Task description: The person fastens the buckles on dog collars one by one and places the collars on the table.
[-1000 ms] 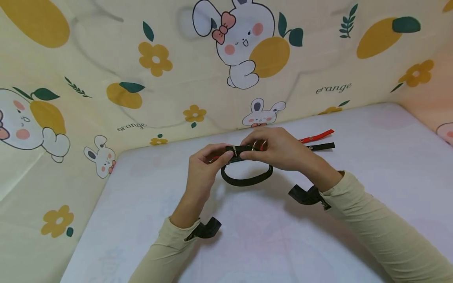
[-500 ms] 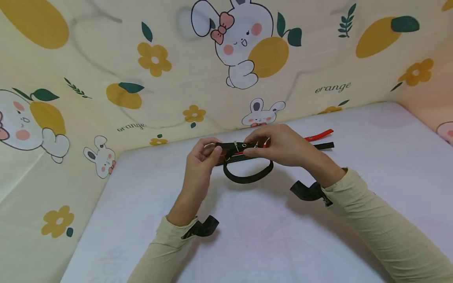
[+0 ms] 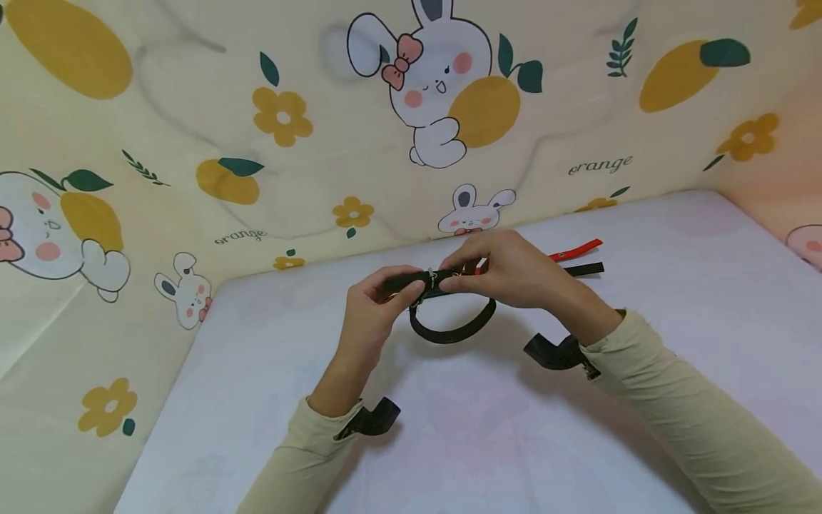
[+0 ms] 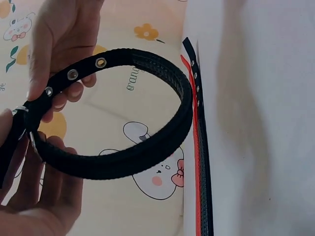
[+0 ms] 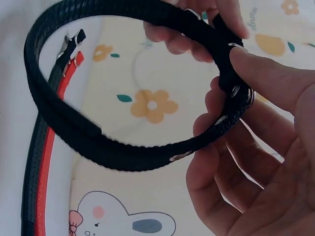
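A black collar (image 3: 452,335), bent into a loop with its ends joined at a metal buckle, is held up in both hands. In the left wrist view, metal-rimmed eyelets (image 4: 73,75) run along the collar's strap. My left hand (image 3: 372,307) pinches the strap end and buckle side between thumb and fingers. Across from it, my right hand (image 3: 514,271) grips the eyelet side close to the buckle (image 3: 432,278), thumb in front and fingers behind. Fingers partly hide the buckle, so how the strap sits in it cannot be told. The loop hangs below both hands.
Behind the hands, a red collar (image 3: 578,250) and another black collar (image 3: 586,269) lie side by side on the white table (image 3: 449,428). Their buckles show in the right wrist view. A patterned cloth wall (image 3: 385,164) stands at the table's back edge.
My left hand shifted left along the strap end, exposing the buckle, then came back right beside it. The right hand dipped slightly and keeps its grip. The head view tilted up a little.
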The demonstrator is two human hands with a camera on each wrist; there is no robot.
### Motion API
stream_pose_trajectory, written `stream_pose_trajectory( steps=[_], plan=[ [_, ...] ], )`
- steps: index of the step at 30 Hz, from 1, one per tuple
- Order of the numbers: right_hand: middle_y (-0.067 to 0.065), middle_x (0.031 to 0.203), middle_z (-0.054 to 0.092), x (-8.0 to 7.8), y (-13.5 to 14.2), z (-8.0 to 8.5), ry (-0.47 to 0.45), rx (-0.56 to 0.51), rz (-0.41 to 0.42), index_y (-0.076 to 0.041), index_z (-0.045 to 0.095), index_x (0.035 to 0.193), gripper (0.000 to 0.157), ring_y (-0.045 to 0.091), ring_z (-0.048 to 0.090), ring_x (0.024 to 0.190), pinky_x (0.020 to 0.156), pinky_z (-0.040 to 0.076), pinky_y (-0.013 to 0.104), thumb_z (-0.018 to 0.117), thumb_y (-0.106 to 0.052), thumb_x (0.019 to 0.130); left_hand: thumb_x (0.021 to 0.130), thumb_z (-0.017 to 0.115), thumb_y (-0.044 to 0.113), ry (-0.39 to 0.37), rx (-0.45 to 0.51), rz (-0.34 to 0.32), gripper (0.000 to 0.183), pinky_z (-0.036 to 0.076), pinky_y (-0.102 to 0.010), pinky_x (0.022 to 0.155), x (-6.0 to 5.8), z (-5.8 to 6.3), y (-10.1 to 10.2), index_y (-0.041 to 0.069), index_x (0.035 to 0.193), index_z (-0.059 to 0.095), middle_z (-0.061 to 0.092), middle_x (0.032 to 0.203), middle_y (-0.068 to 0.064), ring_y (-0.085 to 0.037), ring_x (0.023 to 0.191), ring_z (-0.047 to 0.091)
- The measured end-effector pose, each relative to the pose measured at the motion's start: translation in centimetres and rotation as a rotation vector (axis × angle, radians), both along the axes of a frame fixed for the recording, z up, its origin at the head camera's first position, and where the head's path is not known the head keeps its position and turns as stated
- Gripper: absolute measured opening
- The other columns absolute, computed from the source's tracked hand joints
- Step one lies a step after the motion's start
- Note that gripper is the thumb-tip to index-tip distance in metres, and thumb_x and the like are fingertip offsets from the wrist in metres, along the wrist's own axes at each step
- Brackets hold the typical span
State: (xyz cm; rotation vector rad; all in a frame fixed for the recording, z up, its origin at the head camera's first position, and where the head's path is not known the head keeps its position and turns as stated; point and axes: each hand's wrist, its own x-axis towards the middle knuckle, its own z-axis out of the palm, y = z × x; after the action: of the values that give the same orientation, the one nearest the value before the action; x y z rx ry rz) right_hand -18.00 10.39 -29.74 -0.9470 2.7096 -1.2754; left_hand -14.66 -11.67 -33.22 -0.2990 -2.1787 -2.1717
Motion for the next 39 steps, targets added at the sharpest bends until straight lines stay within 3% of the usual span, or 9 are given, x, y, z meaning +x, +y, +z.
stream_pose_trajectory(
  steps=[5, 15, 26, 39],
  plan=[
    [-0.007, 0.088, 0.07, 0.2, -0.5, -0.1, -0.006, 0.014, 0.006, -0.024, 0.079, 0.101, 0.017, 0.013, 0.061, 0.078, 0.069, 0.052, 0.03, 0.081, -0.03, 0.084, 0.088, 0.075, 0.007, 0.014, -0.031, -0.005, 0.022, 0.054, -0.021, 0.073, 0.1, -0.1, 0.0, -0.002, 0.108, 0.071, 0.072, 0.092, 0.004, -0.009, 0.076, 0.065],
    [-0.007, 0.092, 0.071, 0.1, -0.3, -0.1, -0.029, 0.039, -0.004, -0.024, 0.078, 0.103, 0.019, 0.014, 0.062, 0.077, 0.069, 0.052, 0.031, 0.08, -0.03, 0.085, 0.088, 0.075, 0.007, 0.045, -0.06, 0.02, 0.021, 0.054, -0.02, 0.073, -0.1, 0.0, 0.0, -0.002, 0.106, 0.072, 0.072, 0.092, 0.008, -0.007, 0.081, 0.066],
    [-0.007, 0.093, 0.072, 0.0, 0.0, 0.0, -0.058, 0.062, -0.038, -0.024, 0.078, 0.104, 0.019, 0.016, 0.064, 0.078, 0.07, 0.052, 0.032, 0.079, -0.03, 0.085, 0.087, 0.075, 0.006, -0.009, -0.042, 0.062, 0.023, 0.058, -0.025, 0.083, -0.3, 0.3, -0.5, -0.002, 0.108, 0.072, 0.074, 0.095, 0.001, -0.011, 0.085, 0.071],
    [-0.01, 0.098, 0.073, -0.3, 0.3, 0.2, -0.051, 0.088, -0.037, -0.027, 0.077, 0.105, 0.018, 0.013, 0.063, 0.085, 0.075, 0.054, 0.031, 0.078, -0.031, 0.087, 0.087, 0.074, 0.005, -0.038, 0.003, 0.056, 0.025, 0.058, -0.026, 0.083, -0.6, 0.5, -1.0, -0.005, 0.11, 0.07, 0.073, 0.091, 0.005, -0.011, 0.083, 0.071]
  ],
)
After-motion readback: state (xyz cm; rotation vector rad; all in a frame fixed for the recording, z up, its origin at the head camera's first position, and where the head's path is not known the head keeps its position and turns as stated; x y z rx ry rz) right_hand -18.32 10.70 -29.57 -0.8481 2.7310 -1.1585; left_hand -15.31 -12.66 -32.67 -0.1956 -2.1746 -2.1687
